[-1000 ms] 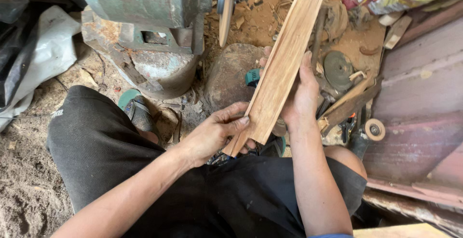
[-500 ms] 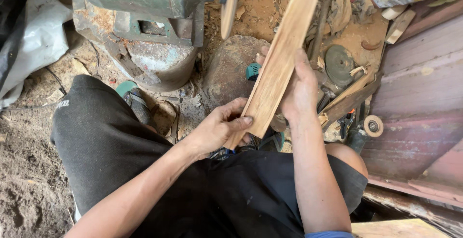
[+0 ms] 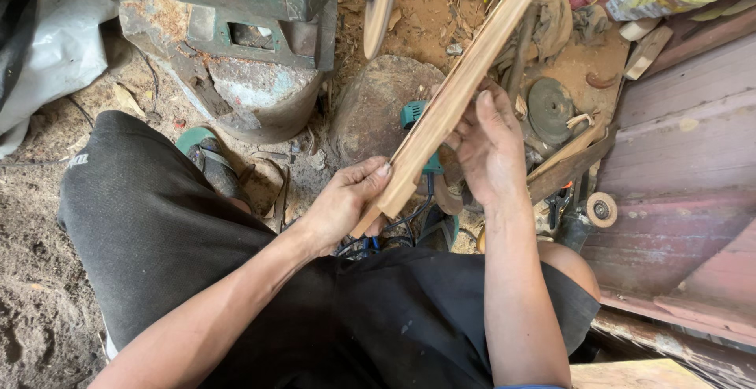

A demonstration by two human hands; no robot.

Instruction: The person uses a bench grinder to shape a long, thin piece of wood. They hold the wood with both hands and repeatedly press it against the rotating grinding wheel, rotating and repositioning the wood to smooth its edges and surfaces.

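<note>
I have turned the long wood strip [image 3: 449,105] since a moment ago; before its wide flat face looked up, now its thin edge does; my left hand [image 3: 342,204] pinches the bottom end tight; my right hand [image 3: 488,145] wraps the middle; the wood is pale, smooth, straight, above dusty ground [image 3: 31,310].

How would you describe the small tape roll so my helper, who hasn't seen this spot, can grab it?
Start at the reddish boards on the right side. Just off their left edge, on the ground beside the right forearm, lies the tape roll. It is a small pale ring with a dark hole, unlike the bigger flat grey disc farther up and the long wood strip held in both hands.
</note>
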